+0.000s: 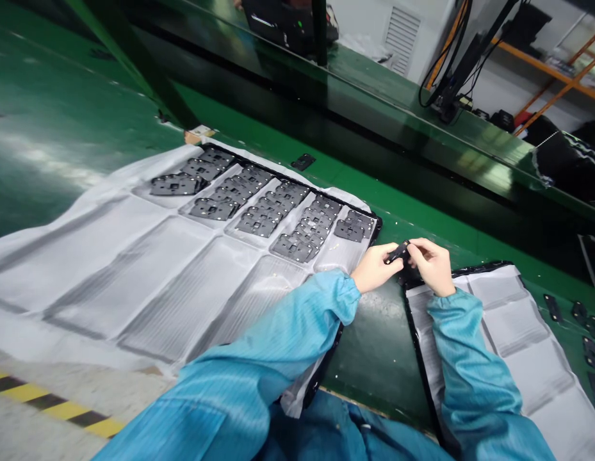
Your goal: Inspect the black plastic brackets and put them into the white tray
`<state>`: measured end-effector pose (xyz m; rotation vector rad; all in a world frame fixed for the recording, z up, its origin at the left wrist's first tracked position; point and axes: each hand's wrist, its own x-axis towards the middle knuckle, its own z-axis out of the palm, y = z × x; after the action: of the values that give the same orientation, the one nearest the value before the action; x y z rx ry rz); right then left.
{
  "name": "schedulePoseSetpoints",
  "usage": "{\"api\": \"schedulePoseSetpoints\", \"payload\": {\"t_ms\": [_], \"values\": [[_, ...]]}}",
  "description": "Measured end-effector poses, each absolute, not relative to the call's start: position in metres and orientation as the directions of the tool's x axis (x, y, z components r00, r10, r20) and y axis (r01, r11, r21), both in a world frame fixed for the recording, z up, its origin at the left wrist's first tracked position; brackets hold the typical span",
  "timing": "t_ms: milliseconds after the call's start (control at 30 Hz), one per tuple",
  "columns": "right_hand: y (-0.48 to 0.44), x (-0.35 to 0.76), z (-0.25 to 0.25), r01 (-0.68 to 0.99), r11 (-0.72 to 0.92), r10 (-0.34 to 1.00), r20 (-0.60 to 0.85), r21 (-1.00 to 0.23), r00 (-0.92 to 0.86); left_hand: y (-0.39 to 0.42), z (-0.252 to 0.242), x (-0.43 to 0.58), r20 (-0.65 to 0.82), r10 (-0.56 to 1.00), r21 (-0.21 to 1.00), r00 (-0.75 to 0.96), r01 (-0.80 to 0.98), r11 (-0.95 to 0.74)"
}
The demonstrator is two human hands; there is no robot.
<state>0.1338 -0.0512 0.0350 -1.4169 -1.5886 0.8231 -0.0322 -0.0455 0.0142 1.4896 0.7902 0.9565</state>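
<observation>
1. Left tray [134, 282]: large, lined with white ribbed sheet, lies on the green bench [61, 128]. Near compartments show only the liner; far ones hold stacked black flat parts [259, 205].
2. One loose black part [303, 161] on the bench just beyond the tray's far edge.
3. Left hand [373, 267]: blue sleeve, just off the tray's right corner, fingers pinched on the left end of a small black part [398, 253].
4. The small black part sits between both hands, raised above the bench gap between the two trays.
5. Right hand [432, 264]: fingers curled, gripping the part's right end; fingertips of both hands nearly touching.
6. Right tray [518, 333]: white-lined, under the right forearm, its far left corner right below the hands.
7. More black pieces [580, 320] on the bench right of that tray.
8. Nothing blocks the hands; sleeves cover parts of both trays.
</observation>
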Motion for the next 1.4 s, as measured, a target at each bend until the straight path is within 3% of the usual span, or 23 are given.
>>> {"api": "schedulePoseSetpoints", "payload": {"t_ms": [367,733,900,1067,1200,1300,1400], "values": [[-0.052,0.128,0.033,0.244,0.136,0.990,0.138,-0.960,-0.009,-0.042,0.016,-0.034,0.146,0.893,0.988,0.426,-0.106,-0.111],[-0.055,0.124,0.034,0.140,0.051,0.999,0.052,-0.989,0.005,-0.044,0.024,-0.035,0.096,0.836,0.982,0.541,-0.188,0.008],[-0.056,0.120,0.030,0.162,0.081,0.996,0.086,-0.983,0.026,-0.044,0.023,-0.036,0.091,0.818,0.993,0.568,-0.115,-0.030],[-0.056,0.112,0.023,0.216,0.154,0.953,0.202,-0.964,0.226,-0.047,0.015,-0.034,0.110,0.900,0.982,0.421,0.093,-0.164],[-0.055,0.107,0.017,0.137,0.148,0.929,0.185,-0.980,0.321,-0.044,0.013,-0.032,0.041,0.945,0.992,0.324,-0.128,0.001],[-0.054,0.104,0.012,0.131,0.106,0.941,0.142,-0.986,0.308,-0.040,0.015,-0.032,-0.057,0.957,0.930,0.284,-0.333,0.154],[-0.054,0.102,0.010,0.139,0.116,0.944,0.152,-0.983,0.291,-0.037,0.017,-0.033,-0.074,0.966,0.897,0.246,-0.407,0.172]]}}
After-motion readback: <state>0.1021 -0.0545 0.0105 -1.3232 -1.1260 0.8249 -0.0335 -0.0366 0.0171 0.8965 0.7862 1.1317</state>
